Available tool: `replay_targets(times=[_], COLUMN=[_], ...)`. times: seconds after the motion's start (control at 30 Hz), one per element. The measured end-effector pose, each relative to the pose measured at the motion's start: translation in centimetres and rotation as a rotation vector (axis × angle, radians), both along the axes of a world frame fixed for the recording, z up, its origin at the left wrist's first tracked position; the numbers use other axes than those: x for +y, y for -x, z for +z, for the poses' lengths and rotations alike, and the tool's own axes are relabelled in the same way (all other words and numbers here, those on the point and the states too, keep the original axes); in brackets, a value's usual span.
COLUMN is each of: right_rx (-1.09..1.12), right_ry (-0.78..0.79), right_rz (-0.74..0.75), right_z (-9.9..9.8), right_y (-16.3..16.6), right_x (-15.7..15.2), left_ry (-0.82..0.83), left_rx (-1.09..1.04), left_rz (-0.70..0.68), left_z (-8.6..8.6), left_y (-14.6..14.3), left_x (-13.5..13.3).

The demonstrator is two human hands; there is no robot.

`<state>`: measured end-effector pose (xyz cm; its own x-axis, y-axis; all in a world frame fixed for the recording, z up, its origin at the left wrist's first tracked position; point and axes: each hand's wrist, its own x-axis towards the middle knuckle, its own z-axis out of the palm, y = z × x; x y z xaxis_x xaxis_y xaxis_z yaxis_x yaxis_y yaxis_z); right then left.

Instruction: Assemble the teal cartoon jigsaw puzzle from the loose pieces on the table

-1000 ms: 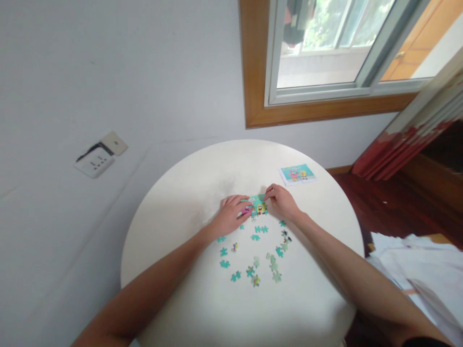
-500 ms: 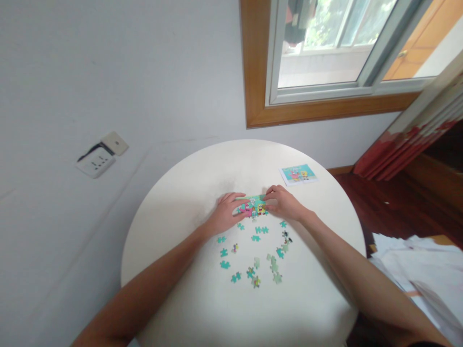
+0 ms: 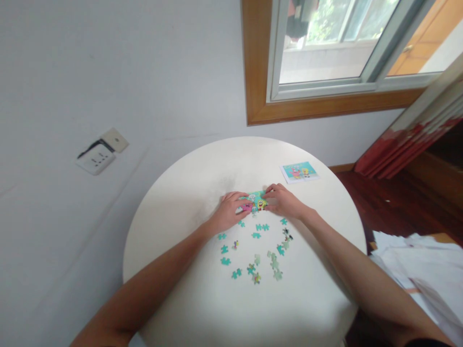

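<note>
The round white counter (image 3: 173, 202) carries a partly joined jigsaw puzzle (image 3: 258, 197), located at the middle of the surface, toward the far side and directly between both hands. The visible section is teal, with a pink figure (image 3: 247, 207) at left and a yellow figure (image 3: 261, 205) at right. The left hand (image 3: 227, 211) lies over the left part of the section: its fingers are spread across the face, with the thumb set apart on the near side. The right hand (image 3: 285, 200) is at the right edge, its index finger and thumb a narrow gap apart; whether either hand pinches a piece cannot be told. Loose pieces are distributed on the near side of the section. A teal pair (image 3: 259, 227) is near the middle, with a single teal piece (image 3: 256, 235) just beside it on the near side. A multicoloured piece (image 3: 235, 245) is to the left, near a column of teal pieces (image 3: 225, 261). A pale green group (image 3: 275, 265) is at near right; pieces with dark markings (image 3: 287, 235) are farther right. A picture card (image 3: 300, 171) with pink and yellow figures lies flat at far right, apart from the right hand. White papers (image 3: 423, 274) are beyond the counter's right edge.
</note>
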<state>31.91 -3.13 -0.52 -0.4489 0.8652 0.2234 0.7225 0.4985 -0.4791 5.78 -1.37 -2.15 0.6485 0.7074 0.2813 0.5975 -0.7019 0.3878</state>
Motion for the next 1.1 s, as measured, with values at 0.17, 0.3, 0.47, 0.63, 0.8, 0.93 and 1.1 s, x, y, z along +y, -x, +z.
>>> replay_targets(times=[0.17, 0.3, 0.47, 0.63, 0.8, 0.93, 1.1], right_rx=[0.024, 0.076, 0.154, 0.195, 0.228, 0.238, 0.240], right_ry=[-0.005, -0.038, -0.062, -0.085, -0.079, -0.088, -0.085], right_rz=[-0.030, -0.055, -0.178, -0.303, -0.325, -0.341, -0.363], right_z=[0.2, -0.1, -0.5, 0.0, 0.2, -0.1, -0.4], right_y=[0.4, 0.0, -1.3, -1.7, -1.6, -1.8, -1.9], right_x=[-0.2, 0.2, 1.0, 1.1, 1.0, 1.2, 1.4], left_ry=[0.018, 0.049, 0.097, 0.222, 0.246, 0.239, 0.235], left_rx=[-0.058, -0.181, -0.230, -0.242, -0.226, -0.222, -0.240], left_rz=[0.013, 0.031, 0.064, 0.068, 0.003, -0.009, -0.008], left_z=[-0.2, 0.2, 1.3, 2.0, 1.7, 1.2, 1.1], left_y=[-0.1, 0.5, 1.9, 2.4, 2.0, 1.8, 1.6], left_x=[0.5, 1.3, 2.2, 2.1, 1.8, 1.8, 1.5])
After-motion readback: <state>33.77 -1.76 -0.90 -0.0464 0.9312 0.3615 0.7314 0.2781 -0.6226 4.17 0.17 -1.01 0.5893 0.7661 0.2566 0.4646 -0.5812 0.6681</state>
